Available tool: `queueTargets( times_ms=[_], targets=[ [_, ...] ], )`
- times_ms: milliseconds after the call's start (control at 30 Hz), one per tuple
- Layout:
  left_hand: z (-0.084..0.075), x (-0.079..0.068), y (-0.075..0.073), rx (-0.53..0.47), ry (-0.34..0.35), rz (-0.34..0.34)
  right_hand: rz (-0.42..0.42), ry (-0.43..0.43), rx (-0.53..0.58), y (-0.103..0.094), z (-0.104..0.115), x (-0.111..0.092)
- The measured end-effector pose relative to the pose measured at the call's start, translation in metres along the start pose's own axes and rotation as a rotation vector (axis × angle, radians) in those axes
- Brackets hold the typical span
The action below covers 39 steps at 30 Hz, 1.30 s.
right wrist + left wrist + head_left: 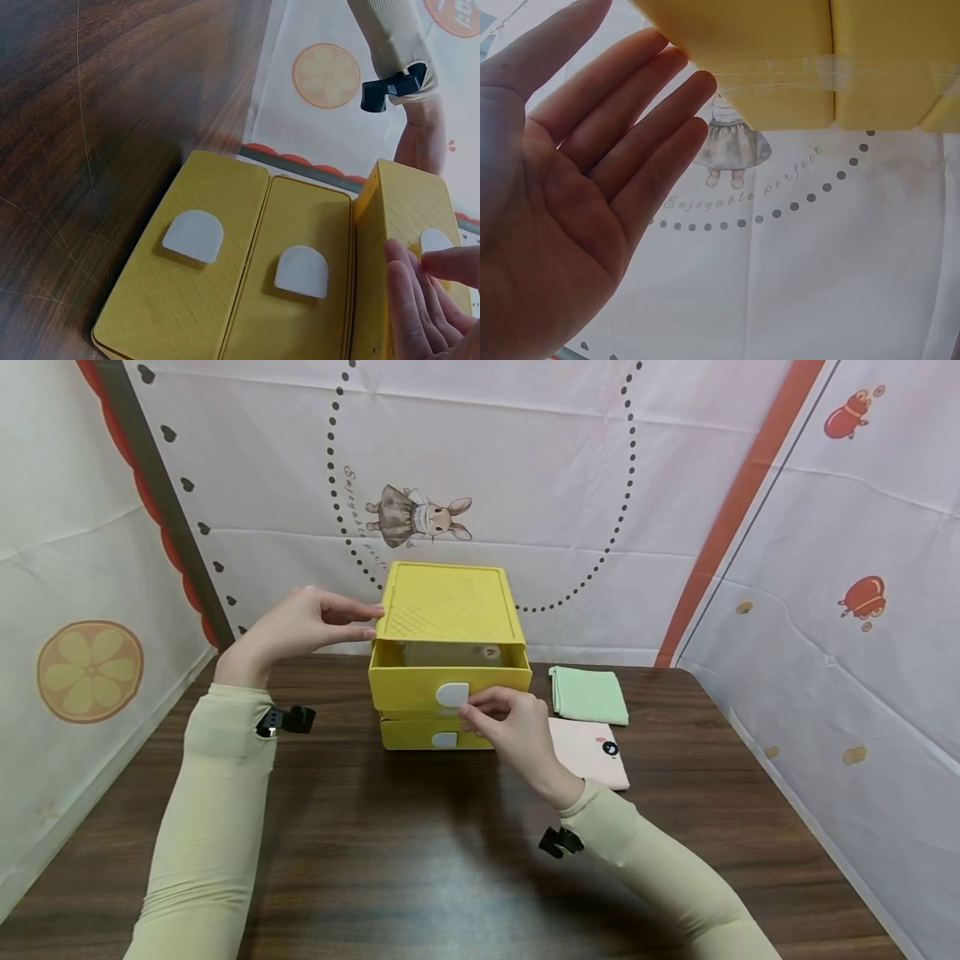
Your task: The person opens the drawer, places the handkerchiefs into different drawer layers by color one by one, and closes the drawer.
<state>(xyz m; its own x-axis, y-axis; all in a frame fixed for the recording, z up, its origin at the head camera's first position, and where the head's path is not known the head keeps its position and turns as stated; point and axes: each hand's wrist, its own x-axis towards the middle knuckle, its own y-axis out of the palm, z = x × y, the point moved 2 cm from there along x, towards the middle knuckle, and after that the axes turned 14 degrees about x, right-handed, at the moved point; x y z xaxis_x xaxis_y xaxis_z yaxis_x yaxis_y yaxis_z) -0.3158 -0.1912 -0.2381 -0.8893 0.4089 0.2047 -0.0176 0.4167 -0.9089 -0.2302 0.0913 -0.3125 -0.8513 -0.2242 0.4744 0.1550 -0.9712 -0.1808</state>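
Note:
A yellow drawer box (450,602) stands on the dark wooden table. Its top drawer (405,689) is pulled partway out and holds a folded pale cloth (450,653) with a small round mark. My right hand (517,731) pinches the white handle (433,241) of that drawer between thumb and fingers. With fingers fairly straight, my left hand (303,622) touches the top left edge of the box. The lower drawers, with white handles (301,271), are closed in the right wrist view. Clear tape (780,79) runs across the drawers' side in the left wrist view.
To the right of the box lie a folded green cloth (590,695) and, nearer, a folded pink cloth (592,760) with a dark round patch. A printed fabric backdrop (562,460) rises behind and along both sides of the table (360,860).

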Motion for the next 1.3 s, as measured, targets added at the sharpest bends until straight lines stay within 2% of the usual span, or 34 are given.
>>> queueTargets(
  times_ms=[200,433,633,1067,1300],
  targets=[
    [-0.001,0.001,-0.001,0.007,0.004,0.005,-0.023,-0.001,-0.006,0.0,-0.003,0.003],
    [-0.002,0.0,-0.001,0.007,0.006,0.004,-0.042,0.015,0.023,0.004,0.024,0.002],
    [-0.003,-0.001,-0.001,-0.003,0.009,0.006,-0.069,-0.006,0.037,0.006,0.022,0.003],
    [0.0,0.001,0.0,0.01,-0.006,0.004,-0.108,-0.067,-0.011,0.009,0.017,0.011],
    [0.001,0.0,-0.001,0.016,-0.002,-0.001,-0.108,-0.053,0.018,0.009,0.012,0.016]
  ],
)
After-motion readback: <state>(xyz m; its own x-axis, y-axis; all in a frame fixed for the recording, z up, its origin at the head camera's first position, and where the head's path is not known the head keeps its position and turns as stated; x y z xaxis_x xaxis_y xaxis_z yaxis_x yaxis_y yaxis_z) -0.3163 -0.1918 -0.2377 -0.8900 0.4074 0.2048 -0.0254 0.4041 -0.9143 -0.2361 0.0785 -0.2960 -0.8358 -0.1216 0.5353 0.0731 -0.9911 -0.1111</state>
